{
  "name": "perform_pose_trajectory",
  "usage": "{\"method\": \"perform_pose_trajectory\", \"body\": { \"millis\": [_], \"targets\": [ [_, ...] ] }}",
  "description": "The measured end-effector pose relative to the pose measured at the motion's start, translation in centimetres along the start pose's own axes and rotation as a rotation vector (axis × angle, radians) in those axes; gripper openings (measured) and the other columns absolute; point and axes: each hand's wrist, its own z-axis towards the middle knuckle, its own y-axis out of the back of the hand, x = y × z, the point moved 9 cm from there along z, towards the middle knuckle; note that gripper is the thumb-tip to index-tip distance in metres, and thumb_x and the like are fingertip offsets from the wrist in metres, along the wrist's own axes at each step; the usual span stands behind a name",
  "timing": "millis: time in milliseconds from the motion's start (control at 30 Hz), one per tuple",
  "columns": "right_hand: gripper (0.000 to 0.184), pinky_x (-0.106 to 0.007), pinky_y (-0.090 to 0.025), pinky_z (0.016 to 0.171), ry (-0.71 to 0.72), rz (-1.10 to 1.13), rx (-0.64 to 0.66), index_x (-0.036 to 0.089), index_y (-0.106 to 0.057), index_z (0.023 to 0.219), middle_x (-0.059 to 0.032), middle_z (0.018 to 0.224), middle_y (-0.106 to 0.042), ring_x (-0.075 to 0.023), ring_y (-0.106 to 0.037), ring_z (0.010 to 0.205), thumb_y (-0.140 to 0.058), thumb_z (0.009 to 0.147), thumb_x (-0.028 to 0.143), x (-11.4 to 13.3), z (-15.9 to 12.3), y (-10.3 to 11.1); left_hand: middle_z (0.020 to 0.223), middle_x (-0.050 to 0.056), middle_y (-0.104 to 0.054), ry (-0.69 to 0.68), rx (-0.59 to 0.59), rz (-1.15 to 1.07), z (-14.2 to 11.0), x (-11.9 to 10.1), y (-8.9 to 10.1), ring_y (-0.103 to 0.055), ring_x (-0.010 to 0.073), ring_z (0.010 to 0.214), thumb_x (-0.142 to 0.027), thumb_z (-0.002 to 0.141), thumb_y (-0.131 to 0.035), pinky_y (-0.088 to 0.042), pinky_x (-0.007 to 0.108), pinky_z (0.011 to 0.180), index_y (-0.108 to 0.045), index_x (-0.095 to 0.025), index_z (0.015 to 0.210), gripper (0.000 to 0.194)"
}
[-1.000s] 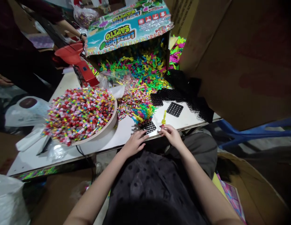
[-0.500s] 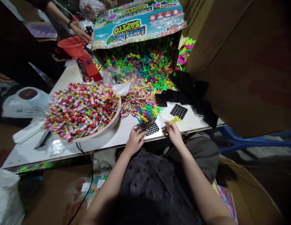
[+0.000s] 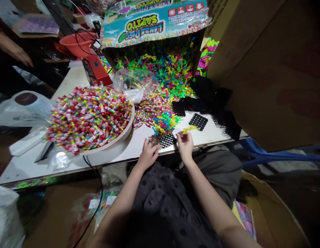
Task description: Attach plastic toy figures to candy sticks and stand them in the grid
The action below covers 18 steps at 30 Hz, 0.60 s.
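My left hand (image 3: pixel 149 152) rests at the table edge with bent fingers closed on the left edge of a small black plastic grid (image 3: pixel 167 140). Just right of that grid, my right hand (image 3: pixel 185 146) is pinched, and a yellow plastic figure (image 3: pixel 190 129) sticks out above its fingers. Whether the fingertips hold anything else is too small to tell. Beyond the grid lies a small heap of multicoloured plastic figures (image 3: pixel 165 123). A second black grid (image 3: pixel 198 122) lies flat to the right, and another dark grid (image 3: pixel 179 108) sits behind.
A wide basin (image 3: pixel 130 129) heaped with wrapped candies (image 3: pixel 90 117) stands left. Loose candies (image 3: pixel 149 106) spread behind the figures. An open printed carton (image 3: pixel 155 29) spills figures at the back. Black netting (image 3: pixel 214 100) and a tall cardboard box (image 3: pixel 263 75) border the right. A co-worker's hand (image 3: pixel 18 51) shows far left.
My right hand has moved left, closer to the near grid, and the yellow figure has shifted with it. My left hand stays put. The co-worker's hand has left the red funnel.
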Motion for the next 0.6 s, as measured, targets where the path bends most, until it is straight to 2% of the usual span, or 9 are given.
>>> {"method": "perform_pose_trajectory", "body": {
  "millis": [100, 167, 300, 433, 600],
  "targets": [
    [0.021, -0.030, -0.045, 0.074, 0.027, 0.001, -0.014, 0.018, -0.050, 0.086, -0.0035, 0.081, -0.057, -0.0150, -0.055, 0.076, -0.054, 0.077, 0.036, -0.06, -0.37, -0.54, 0.116, 0.005, -0.051, -0.005, -0.003, -0.018, 0.01, 0.05, 0.11, -0.027, 0.0233, 0.122, -0.013, 0.081, -0.042, -0.017, 0.050, 0.106, -0.058, -0.023, 0.105, 0.031],
    [0.021, -0.031, -0.043, 0.076, 0.057, -0.099, -0.028, 0.018, -0.051, 0.085, -0.0048, 0.084, -0.056, -0.0160, -0.054, 0.079, -0.054, 0.077, 0.037, 0.05, -0.32, -0.54, 0.116, 0.005, -0.051, 0.002, -0.011, -0.026, 0.02, 0.19, 0.21, -0.027, 0.0231, 0.122, -0.014, 0.081, -0.043, -0.018, 0.050, 0.106, -0.059, -0.023, 0.104, 0.029],
    [0.020, -0.030, -0.041, 0.070, 0.075, -0.341, -0.023, 0.018, -0.051, 0.076, -0.0025, 0.072, -0.053, -0.0163, -0.050, 0.070, -0.054, 0.076, 0.038, 0.13, 0.04, -0.39, 0.113, 0.005, -0.052, 0.014, -0.029, -0.038, 0.03, 0.43, 0.29, -0.027, 0.0228, 0.122, -0.015, 0.081, -0.043, -0.018, 0.050, 0.106, -0.059, -0.024, 0.103, 0.029],
    [0.018, -0.030, -0.038, 0.070, 0.158, -0.419, 0.001, 0.018, -0.051, 0.077, -0.0026, 0.071, -0.054, -0.0168, -0.049, 0.070, -0.053, 0.077, 0.036, 0.74, 0.05, -0.72, 0.115, 0.004, -0.051, 0.008, -0.032, -0.046, 0.02, 0.42, 0.27, -0.028, 0.0223, 0.122, -0.014, 0.081, -0.043, -0.018, 0.049, 0.106, -0.059, -0.024, 0.102, 0.028],
    [0.021, -0.032, -0.036, 0.073, 0.188, -0.483, 0.002, 0.017, -0.052, 0.082, -0.0031, 0.073, -0.056, -0.0176, -0.050, 0.071, -0.053, 0.077, 0.037, 0.62, -0.01, -1.10, 0.106, 0.005, -0.055, -0.003, -0.054, -0.057, -0.02, 0.47, 0.50, -0.030, 0.0215, 0.121, -0.015, 0.081, -0.044, -0.020, 0.047, 0.106, -0.058, -0.024, 0.102, 0.027]
  ]
}}
